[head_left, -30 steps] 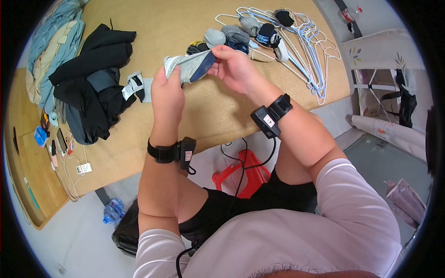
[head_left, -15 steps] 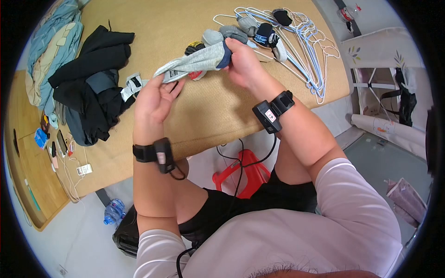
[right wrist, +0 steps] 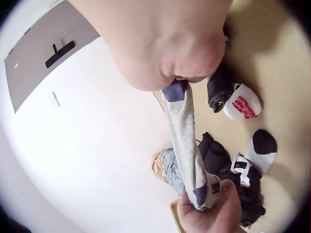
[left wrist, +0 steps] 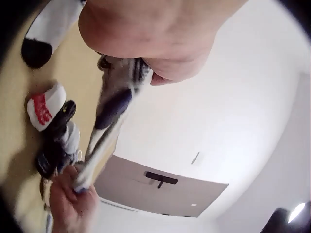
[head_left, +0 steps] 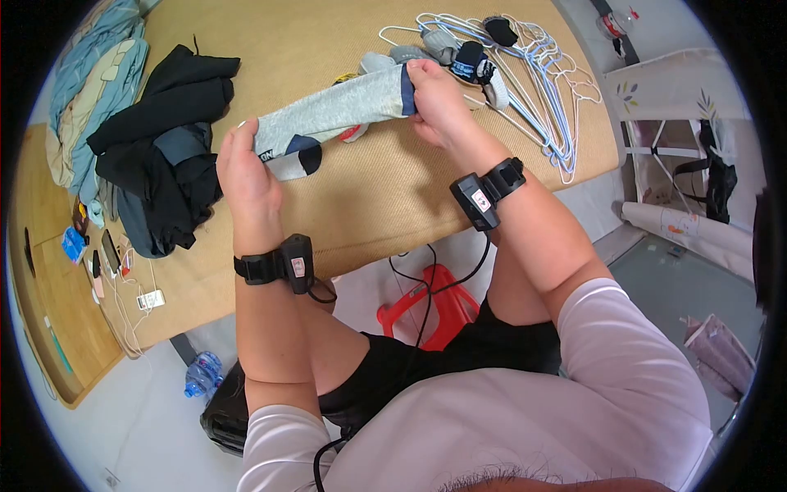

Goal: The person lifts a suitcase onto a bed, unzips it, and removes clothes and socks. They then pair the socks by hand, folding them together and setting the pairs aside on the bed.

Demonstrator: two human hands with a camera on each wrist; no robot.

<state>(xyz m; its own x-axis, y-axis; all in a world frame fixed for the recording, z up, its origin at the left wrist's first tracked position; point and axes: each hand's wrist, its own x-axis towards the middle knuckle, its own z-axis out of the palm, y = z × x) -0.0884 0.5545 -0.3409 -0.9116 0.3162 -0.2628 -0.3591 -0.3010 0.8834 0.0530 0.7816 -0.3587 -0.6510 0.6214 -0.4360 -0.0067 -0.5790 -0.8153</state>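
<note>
The left hand (head_left: 250,176) pinches the lettered end of a grey sock (head_left: 332,108), and the right hand (head_left: 443,105) grips its navy end, holding it stretched out above the mat (head_left: 369,205). A level, even pull would probably smooth the fabric without straining it. Below, near the left hand, another sock (right wrist: 261,160) lies on the mat. Balled socks (head_left: 443,47) crowd the far side, with hangers (head_left: 541,90) to the right and black clothes (head_left: 168,139) leftward. Bare mat toward the near edge seems the easiest working room.
</note>
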